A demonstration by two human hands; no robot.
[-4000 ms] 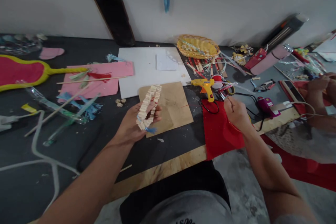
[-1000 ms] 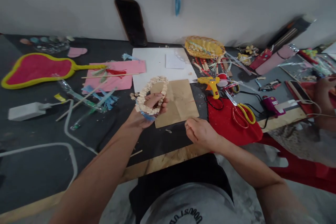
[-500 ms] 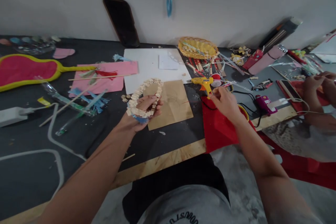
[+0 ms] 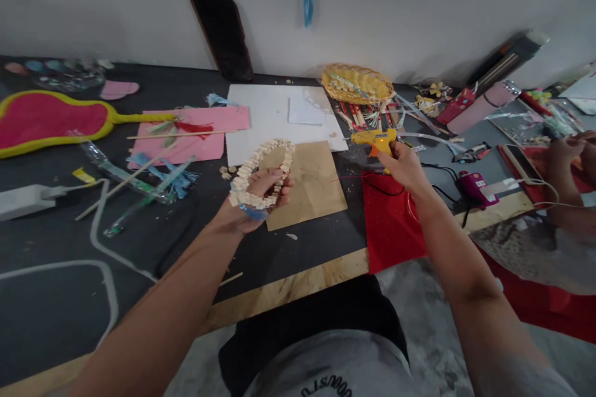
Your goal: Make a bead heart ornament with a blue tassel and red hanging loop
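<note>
My left hand is closed around a ring of small cream-coloured pieces, tilted above the table, with a bit of blue at its lower edge. Beneath and to the right of the ring lies a brown paper sheet. My right hand grips the handle of a yellow glue gun, whose nozzle points left over the corner of a white board. A red cloth hangs over the table edge below my right wrist.
A phone leans on the wall. Behind the glue gun sits a yellow woven basket. Pink paper, sticks and blue tassels lie left, near a white cable. To the right are a purple glue gun-like device and another person's hands.
My right hand has closed on the glue gun's handle and lifted it slightly. The left hand keeps the ring in much the same place. The view has shifted a little.
</note>
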